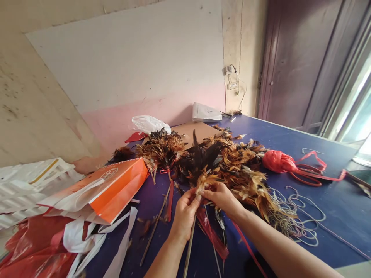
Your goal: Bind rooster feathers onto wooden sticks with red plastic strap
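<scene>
An orange bag [124, 190] is seen at the left. A wall socket [232, 85] is mounted near a purple door [303, 61].

Daylight enters far R, beside purple door [304, 58]; stained beige wall [26, 92] w/ white-and-pink panel [139, 58] backs blue desk [255, 129], elec. outlet [232, 85] just R of panel.

A small handcraft workspace in a plain, worn room

Beyond the left hand [185, 211], feather bundles [166, 148] crowd a blue tabletop [272, 135]; right of the right hand [222, 197] lie red twine [275, 160] and loose string [290, 220]; far beyond both hands stand a stained wall [29, 96] with a socket [232, 85] and a purple door [301, 65].
</scene>
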A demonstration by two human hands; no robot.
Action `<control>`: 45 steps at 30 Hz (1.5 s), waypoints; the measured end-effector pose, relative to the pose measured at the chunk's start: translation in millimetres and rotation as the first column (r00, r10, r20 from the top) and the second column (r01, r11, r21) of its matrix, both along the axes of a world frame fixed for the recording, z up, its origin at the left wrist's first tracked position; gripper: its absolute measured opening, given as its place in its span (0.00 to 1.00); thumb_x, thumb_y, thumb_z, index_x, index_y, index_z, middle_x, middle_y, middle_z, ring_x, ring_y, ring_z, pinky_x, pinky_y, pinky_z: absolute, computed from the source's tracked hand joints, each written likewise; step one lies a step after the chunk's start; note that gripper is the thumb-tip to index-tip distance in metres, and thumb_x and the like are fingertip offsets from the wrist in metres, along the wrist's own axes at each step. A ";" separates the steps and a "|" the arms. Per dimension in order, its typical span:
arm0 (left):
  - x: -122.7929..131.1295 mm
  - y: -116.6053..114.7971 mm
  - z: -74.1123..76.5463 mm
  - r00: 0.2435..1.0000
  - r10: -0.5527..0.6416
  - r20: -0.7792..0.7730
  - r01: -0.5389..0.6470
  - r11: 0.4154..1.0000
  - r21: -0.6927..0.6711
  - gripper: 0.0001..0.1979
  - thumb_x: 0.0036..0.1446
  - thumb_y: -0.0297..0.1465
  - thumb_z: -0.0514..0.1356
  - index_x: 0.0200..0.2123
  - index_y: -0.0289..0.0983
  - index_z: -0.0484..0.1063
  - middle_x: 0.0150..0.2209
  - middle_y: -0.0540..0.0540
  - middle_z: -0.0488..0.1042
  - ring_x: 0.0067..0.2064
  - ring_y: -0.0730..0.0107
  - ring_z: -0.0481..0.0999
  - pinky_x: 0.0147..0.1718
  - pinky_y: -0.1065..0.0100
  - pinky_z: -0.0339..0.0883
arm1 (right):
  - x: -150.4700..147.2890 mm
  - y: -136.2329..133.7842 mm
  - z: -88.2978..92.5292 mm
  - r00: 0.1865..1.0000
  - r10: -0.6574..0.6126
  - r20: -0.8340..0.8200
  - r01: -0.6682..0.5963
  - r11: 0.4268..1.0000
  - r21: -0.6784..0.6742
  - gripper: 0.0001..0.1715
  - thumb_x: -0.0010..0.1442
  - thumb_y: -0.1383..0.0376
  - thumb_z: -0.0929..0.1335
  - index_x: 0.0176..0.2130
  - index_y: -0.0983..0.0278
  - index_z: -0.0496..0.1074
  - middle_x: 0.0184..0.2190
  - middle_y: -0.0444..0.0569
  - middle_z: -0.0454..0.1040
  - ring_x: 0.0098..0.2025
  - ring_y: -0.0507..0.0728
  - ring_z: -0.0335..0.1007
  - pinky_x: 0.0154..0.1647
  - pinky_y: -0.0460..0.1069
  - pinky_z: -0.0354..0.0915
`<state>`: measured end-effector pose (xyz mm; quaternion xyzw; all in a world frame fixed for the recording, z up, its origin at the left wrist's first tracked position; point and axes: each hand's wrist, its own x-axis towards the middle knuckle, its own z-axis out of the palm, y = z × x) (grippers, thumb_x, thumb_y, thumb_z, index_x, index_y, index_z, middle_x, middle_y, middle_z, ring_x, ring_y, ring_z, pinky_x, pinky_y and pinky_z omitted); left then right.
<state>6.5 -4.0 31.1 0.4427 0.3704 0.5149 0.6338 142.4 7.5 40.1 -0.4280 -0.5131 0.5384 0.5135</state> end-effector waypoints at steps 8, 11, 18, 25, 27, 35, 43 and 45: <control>-0.4 0.4 4.5 1.000 0.005 -0.003 -0.005 1.000 0.013 0.18 0.45 0.35 0.66 0.41 0.34 0.74 0.29 0.46 0.74 0.26 0.76 0.70 0.21 0.77 0.62 | 3.2 4.9 -9.7 0.988 0.017 0.156 -0.022 0.999 0.027 0.27 0.49 0.49 0.69 0.40 0.68 0.69 0.25 0.45 0.71 0.18 0.46 0.56 0.16 0.42 0.53; 0.0 0.8 6.3 1.000 0.007 -0.001 -0.007 0.999 0.053 0.17 0.44 0.34 0.67 0.39 0.34 0.75 0.23 0.51 0.68 0.22 0.81 0.62 0.16 0.80 0.54 | 5.8 1.4 -5.6 0.965 0.098 0.242 -0.108 0.994 0.026 0.26 0.52 0.47 0.66 0.35 0.68 0.71 0.22 0.44 0.68 0.19 0.47 0.56 0.17 0.42 0.52; -0.9 0.7 4.6 0.999 -0.026 0.019 0.025 0.999 0.030 0.13 0.45 0.33 0.67 0.35 0.35 0.76 0.22 0.53 0.64 0.21 0.84 0.58 0.15 0.80 0.50 | 7.4 3.8 -4.8 0.980 0.006 0.199 -0.042 0.983 0.177 0.23 0.51 0.51 0.68 0.37 0.68 0.72 0.29 0.47 0.71 0.31 0.52 0.64 0.33 0.46 0.61; -0.7 -3.0 9.3 0.999 -0.041 0.002 0.041 0.999 0.036 0.13 0.45 0.33 0.66 0.36 0.35 0.76 0.22 0.54 0.63 0.20 0.84 0.57 0.16 0.80 0.49 | 3.9 5.0 -9.6 0.993 0.117 0.007 -0.117 0.987 0.108 0.22 0.50 0.52 0.69 0.37 0.67 0.70 0.28 0.45 0.70 0.25 0.48 0.60 0.25 0.43 0.57; -2.3 -1.1 9.9 0.999 -0.009 -0.035 0.012 0.998 0.069 0.15 0.45 0.34 0.66 0.39 0.35 0.75 0.21 0.54 0.63 0.19 0.84 0.56 0.15 0.80 0.48 | 4.5 3.2 -7.6 0.982 0.030 0.186 -0.050 0.994 0.101 0.20 0.51 0.53 0.68 0.32 0.69 0.71 0.23 0.43 0.67 0.21 0.46 0.53 0.20 0.43 0.52; -5.1 4.9 1.0 0.889 0.241 -0.388 -0.073 0.914 0.400 0.18 0.50 0.33 0.60 0.46 0.37 0.73 0.33 0.45 0.77 0.35 0.65 0.75 0.37 0.66 0.68 | 1.7 -10.7 2.7 0.772 -0.252 0.584 0.006 0.921 0.389 0.14 0.54 0.61 0.65 0.21 0.66 0.67 0.16 0.40 0.58 0.20 0.47 0.48 0.21 0.43 0.47; 6.5 -11.4 4.7 0.666 0.514 -0.540 -0.071 0.765 0.640 0.18 0.53 0.25 0.54 0.48 0.37 0.73 0.41 0.38 0.74 0.44 0.56 0.72 0.47 0.59 0.63 | -1.5 -8.6 -3.5 0.887 -0.225 0.402 0.101 0.946 0.306 0.20 0.53 0.58 0.64 0.16 0.65 0.58 0.16 0.40 0.54 0.22 0.48 0.47 0.21 0.44 0.49; 7.6 -13.7 6.5 0.675 0.515 -0.528 -0.100 0.773 0.626 0.18 0.53 0.26 0.55 0.47 0.38 0.73 0.40 0.38 0.73 0.44 0.56 0.72 0.47 0.59 0.62 | -3.3 -8.1 -3.7 0.960 -0.139 0.244 0.086 0.973 0.215 0.19 0.51 0.56 0.66 0.18 0.65 0.61 0.17 0.41 0.58 0.22 0.48 0.50 0.22 0.44 0.51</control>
